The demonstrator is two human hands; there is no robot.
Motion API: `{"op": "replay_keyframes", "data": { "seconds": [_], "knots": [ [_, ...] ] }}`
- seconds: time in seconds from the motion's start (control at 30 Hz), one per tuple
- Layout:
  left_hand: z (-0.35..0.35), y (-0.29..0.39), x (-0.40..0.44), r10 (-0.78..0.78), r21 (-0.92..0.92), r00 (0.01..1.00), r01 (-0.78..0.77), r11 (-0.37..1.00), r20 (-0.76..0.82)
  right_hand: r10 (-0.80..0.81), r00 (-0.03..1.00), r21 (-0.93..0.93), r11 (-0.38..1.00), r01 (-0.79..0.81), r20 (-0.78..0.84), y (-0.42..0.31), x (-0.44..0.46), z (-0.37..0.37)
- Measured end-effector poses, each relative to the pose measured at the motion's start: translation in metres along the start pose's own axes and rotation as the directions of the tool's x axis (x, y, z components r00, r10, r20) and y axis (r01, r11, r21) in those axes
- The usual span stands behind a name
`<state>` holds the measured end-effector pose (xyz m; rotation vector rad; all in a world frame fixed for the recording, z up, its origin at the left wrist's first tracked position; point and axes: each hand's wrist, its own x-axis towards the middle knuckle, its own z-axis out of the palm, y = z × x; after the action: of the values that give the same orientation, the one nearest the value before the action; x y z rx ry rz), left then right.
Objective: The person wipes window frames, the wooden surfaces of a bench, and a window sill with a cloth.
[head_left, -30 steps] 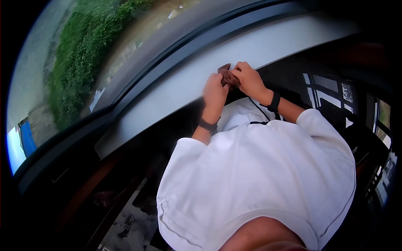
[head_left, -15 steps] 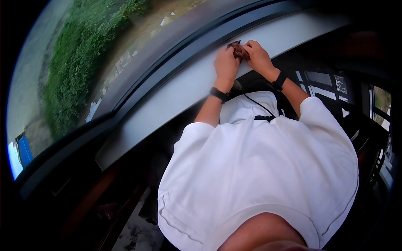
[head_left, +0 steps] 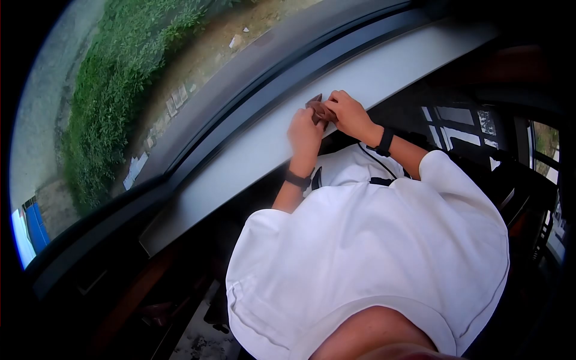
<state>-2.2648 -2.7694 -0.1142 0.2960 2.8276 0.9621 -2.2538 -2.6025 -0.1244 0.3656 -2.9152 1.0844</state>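
Note:
A small dark-brown folded sheet [head_left: 322, 110], paper or thin leather, is held between my two hands over the white window sill. Its pointed tip sticks up past the fingers. My left hand [head_left: 305, 135] grips its left side with bent fingers, slightly smeared by motion. On the other side, my right hand [head_left: 351, 115] pinches it between thumb and fingers. Part of the brown sheet is hidden by the fingers. Each wrist wears a black band.
The white sill [head_left: 234, 168] runs diagonally beneath the hands, edged by a dark window frame [head_left: 252, 117]. Beyond the glass are green bushes [head_left: 120, 78] and bare ground. Dark glossy surfaces [head_left: 456, 120] with window reflections lie at the right.
Both hands, with the brown sheet, have come down and to the left in view, nearer my body. The sheet's tip shows more between the fingers. The outside view has shifted slightly.

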Motion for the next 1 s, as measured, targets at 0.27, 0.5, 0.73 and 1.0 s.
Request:
{"op": "replay_keyframes", "data": {
  "seconds": [0.27, 0.5, 0.73, 1.0],
  "knots": [
    [0.050, 0.051, 0.072, 0.089, 0.015, 0.988, -0.088, 0.996, -0.123, -0.048, 0.982, -0.077, 0.996, 0.034, -0.185, 0.066, 0.031, -0.049],
    [0.085, 0.104, 0.041, 0.097, -0.020, 0.994, -0.096, 0.995, 0.050, -0.022, 1.000, -0.003, 1.000, 0.022, 0.010, 0.105, -0.029, -0.102],
    [0.120, 0.145, 0.066, -0.020, 0.107, 0.999, 0.024, 0.994, -0.038, -0.106, 0.994, 0.139, 0.985, 0.102, 0.021, 0.159, -0.010, -0.127],
    [0.163, 0.205, 0.131, 0.075, 0.063, 0.990, -0.068, 0.996, -0.119, -0.068, 0.995, -0.002, 0.998, 0.068, -0.072, 0.222, 0.007, -0.179]
  ]
}}
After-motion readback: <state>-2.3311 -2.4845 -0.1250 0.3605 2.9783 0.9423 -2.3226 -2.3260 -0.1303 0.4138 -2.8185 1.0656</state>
